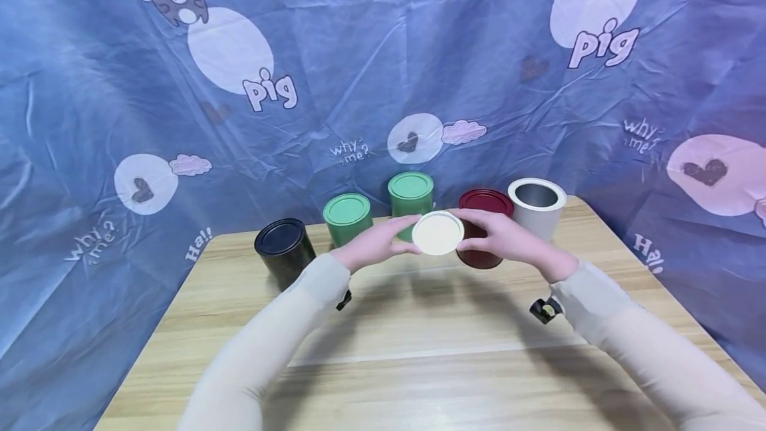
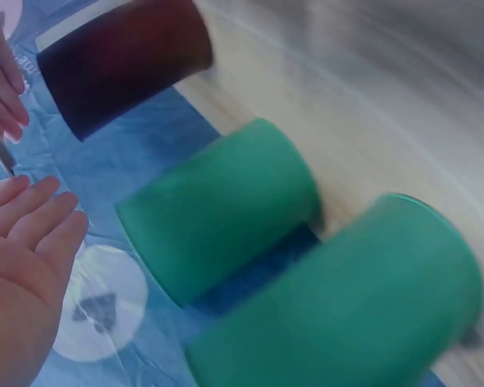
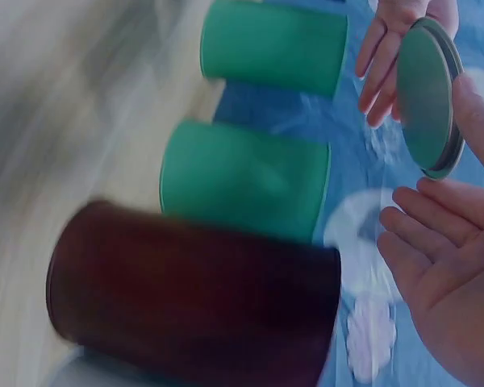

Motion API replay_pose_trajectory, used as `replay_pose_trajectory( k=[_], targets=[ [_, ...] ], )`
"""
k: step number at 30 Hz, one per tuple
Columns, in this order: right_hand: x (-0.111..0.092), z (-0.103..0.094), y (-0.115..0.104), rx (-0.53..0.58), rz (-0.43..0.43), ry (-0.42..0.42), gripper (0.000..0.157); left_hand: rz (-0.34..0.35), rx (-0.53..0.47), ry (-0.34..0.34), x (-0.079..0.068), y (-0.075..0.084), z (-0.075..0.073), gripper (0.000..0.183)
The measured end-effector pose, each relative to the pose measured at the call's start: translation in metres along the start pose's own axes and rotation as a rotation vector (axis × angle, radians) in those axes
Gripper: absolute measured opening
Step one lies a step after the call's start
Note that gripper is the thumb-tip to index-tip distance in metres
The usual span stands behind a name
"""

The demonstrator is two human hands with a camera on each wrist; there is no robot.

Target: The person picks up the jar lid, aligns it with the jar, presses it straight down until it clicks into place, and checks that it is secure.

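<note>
A round white lid [image 1: 438,233] is held up over the table in front of the cans. My left hand [image 1: 378,243] grips its left edge, thumb below and fingers above. On the opposite edge my right hand [image 1: 504,238] holds it the same way. From the right wrist, the lid [image 3: 427,101] shows its rimmed side, with the thumb and fingertips at its edge. The left wrist view catches only a thin sliver of it. At the far right of the row stands a white can [image 1: 538,218] with its top uncovered, showing a grey inside.
Along the back of the wooden table [image 1: 383,384] stand a black can [image 1: 284,251], two green cans [image 1: 348,221] and a dark red can [image 1: 486,203], all lidded. The red can is partly behind my right hand. A blue printed cloth [image 1: 335,52] hangs behind them.
</note>
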State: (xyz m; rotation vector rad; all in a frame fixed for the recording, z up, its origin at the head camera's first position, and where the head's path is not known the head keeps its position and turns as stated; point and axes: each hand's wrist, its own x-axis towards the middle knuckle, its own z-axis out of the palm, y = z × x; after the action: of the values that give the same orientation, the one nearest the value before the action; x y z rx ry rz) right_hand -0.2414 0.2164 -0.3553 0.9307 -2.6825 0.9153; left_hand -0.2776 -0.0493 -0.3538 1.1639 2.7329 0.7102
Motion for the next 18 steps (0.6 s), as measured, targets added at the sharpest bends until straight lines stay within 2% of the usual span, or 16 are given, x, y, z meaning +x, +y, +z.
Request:
replay_pose_trajectory(
  k=[8,18],
  targets=[
    [-0.026,-0.036,0.016,0.01,0.116,0.039,0.063,0.033,-0.038,-0.025,0.044,0.027,0.007,0.073],
    [-0.049,-0.075,0.041,0.052,0.17,0.081,0.062,0.142,-0.154,0.013,0.095,0.051,0.011,0.066]
  ],
)
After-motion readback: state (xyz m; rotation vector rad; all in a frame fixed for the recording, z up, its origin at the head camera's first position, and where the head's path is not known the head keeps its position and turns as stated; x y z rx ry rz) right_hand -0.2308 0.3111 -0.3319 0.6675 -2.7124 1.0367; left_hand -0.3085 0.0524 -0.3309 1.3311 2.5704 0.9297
